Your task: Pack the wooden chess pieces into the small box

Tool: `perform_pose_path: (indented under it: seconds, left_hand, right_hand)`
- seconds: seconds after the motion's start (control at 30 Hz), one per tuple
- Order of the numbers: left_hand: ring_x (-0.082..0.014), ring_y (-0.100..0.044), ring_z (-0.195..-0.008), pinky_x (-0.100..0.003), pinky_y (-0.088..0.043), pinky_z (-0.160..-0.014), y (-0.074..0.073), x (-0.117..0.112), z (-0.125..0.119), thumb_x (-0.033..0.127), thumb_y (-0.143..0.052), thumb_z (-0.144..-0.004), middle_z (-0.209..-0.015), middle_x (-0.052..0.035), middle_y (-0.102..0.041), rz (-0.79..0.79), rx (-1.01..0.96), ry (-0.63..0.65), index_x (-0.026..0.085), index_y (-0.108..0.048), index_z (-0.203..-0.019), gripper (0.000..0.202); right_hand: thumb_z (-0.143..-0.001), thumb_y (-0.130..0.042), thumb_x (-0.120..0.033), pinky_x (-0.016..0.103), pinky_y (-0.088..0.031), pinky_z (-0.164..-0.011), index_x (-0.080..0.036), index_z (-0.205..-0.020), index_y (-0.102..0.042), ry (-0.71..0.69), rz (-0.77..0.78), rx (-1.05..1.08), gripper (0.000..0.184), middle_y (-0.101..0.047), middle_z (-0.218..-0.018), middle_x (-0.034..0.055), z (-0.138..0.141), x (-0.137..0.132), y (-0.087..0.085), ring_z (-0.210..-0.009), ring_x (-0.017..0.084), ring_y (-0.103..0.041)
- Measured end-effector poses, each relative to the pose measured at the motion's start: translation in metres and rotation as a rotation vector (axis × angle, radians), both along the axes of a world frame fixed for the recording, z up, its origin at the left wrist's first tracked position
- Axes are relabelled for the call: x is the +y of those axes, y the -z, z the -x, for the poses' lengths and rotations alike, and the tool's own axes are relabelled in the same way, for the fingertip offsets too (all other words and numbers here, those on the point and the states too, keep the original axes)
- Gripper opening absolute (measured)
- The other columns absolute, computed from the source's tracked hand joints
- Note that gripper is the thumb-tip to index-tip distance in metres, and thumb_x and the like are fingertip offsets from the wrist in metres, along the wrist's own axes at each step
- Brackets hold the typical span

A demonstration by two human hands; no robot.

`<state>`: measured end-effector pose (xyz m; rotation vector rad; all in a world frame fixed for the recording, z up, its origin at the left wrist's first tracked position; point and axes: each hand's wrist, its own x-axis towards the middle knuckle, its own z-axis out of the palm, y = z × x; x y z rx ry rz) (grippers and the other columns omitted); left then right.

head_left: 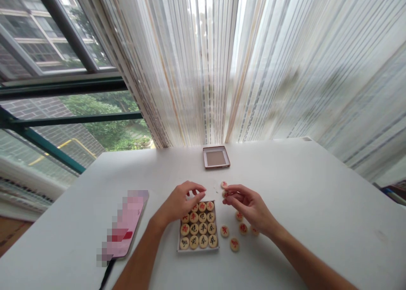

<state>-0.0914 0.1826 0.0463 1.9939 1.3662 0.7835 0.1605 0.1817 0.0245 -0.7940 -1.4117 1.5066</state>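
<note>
A shallow box [198,250] holds rows of round wooden Chinese chess pieces, some with black characters and some with red. My left hand [187,199] hovers over its far left corner, fingers bent and a little apart, with nothing visible in them; it hides some pieces. Just right of the box, my right hand [249,202] pinches a chess piece [225,194] between thumb and fingertips. Beyond those fingertips lies another red-marked piece [224,184]. Several loose red pieces, among them one near the box [224,231] and one closer to me [234,244], rest on the table under and beside my right wrist.
A box lid [216,157] lies inside up at the back of the white table [272,165]. To the left is a pink, partly blurred-out flat object [127,228] with a black strap or cord. Striped curtains [203,70] hang behind the table, beside an open window.
</note>
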Motion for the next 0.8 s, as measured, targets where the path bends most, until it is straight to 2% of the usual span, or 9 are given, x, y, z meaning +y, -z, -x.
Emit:
perform_pose_path:
  seconds: [0.1, 0.23, 0.37, 0.6, 0.7, 0.8]
  left_hand:
    - [-0.0181, -0.065, -0.083, -0.025, -0.048, -0.070, 0.005, 0.006, 0.017, 0.041, -0.059, -0.090, -0.095, -0.0039, -0.075, 0.098, 0.102, 0.028, 0.021, -0.077, -0.095, 0.027]
    - [-0.0179, -0.066, -0.076, -0.024, -0.048, -0.066, 0.011, 0.009, 0.025, 0.043, -0.059, -0.088, -0.086, -0.0038, -0.077, 0.221, 0.136, 0.090, 0.018, -0.078, -0.091, 0.031]
    - [-0.0187, -0.067, -0.077, -0.024, -0.049, -0.068, 0.013, 0.011, 0.026, 0.043, -0.060, -0.087, -0.087, -0.0048, -0.077, 0.229, 0.126, 0.095, 0.017, -0.079, -0.091, 0.033]
    - [-0.0180, -0.063, -0.074, -0.025, -0.046, -0.065, 0.014, 0.011, 0.029, 0.050, -0.060, -0.086, -0.084, -0.0046, -0.074, 0.227, 0.151, 0.089, 0.017, -0.077, -0.093, 0.037]
    - [-0.0191, -0.063, -0.081, -0.025, -0.048, -0.071, 0.010, 0.008, 0.031, 0.054, -0.072, -0.075, -0.094, -0.0045, -0.071, 0.257, 0.154, 0.140, 0.020, -0.074, -0.102, 0.044]
    - [-0.0207, -0.062, -0.087, -0.026, -0.048, -0.075, 0.007, 0.007, 0.034, 0.052, -0.080, -0.066, -0.100, -0.0045, -0.068, 0.271, 0.170, 0.181, 0.021, -0.072, -0.106, 0.051]
  right_hand:
    - [-0.084, -0.074, -0.037, 0.041, -0.056, -0.092, -0.020, -0.108, -0.067, 0.018, 0.006, -0.004, 0.030, -0.074, -0.099, 0.0068, -0.001, 0.003, 0.001, -0.093, 0.022, -0.072]
    - [-0.082, -0.076, -0.037, 0.037, -0.056, -0.090, -0.020, -0.109, -0.066, 0.023, 0.001, -0.023, 0.033, -0.072, -0.104, 0.0067, -0.001, 0.005, 0.001, -0.094, 0.020, -0.070]
    - [-0.084, -0.075, -0.037, 0.032, -0.056, -0.083, -0.020, -0.103, -0.064, 0.011, -0.023, -0.060, 0.028, -0.071, -0.099, 0.0045, -0.002, 0.005, 0.000, -0.089, 0.018, -0.068]
    - [-0.086, -0.070, -0.043, 0.032, -0.057, -0.076, -0.020, -0.100, -0.063, -0.028, -0.070, -0.200, 0.028, -0.069, -0.088, 0.0030, -0.004, 0.002, -0.001, -0.084, 0.018, -0.069]
    - [-0.088, -0.069, -0.040, 0.034, -0.057, -0.082, -0.020, -0.105, -0.063, -0.073, -0.100, -0.229, 0.027, -0.070, -0.093, 0.0042, -0.001, -0.002, -0.003, -0.087, 0.019, -0.071]
    - [-0.089, -0.067, -0.037, 0.035, -0.057, -0.086, -0.020, -0.104, -0.064, -0.126, -0.111, -0.226, 0.023, -0.069, -0.100, 0.0054, 0.006, -0.008, -0.006, -0.092, 0.019, -0.071]
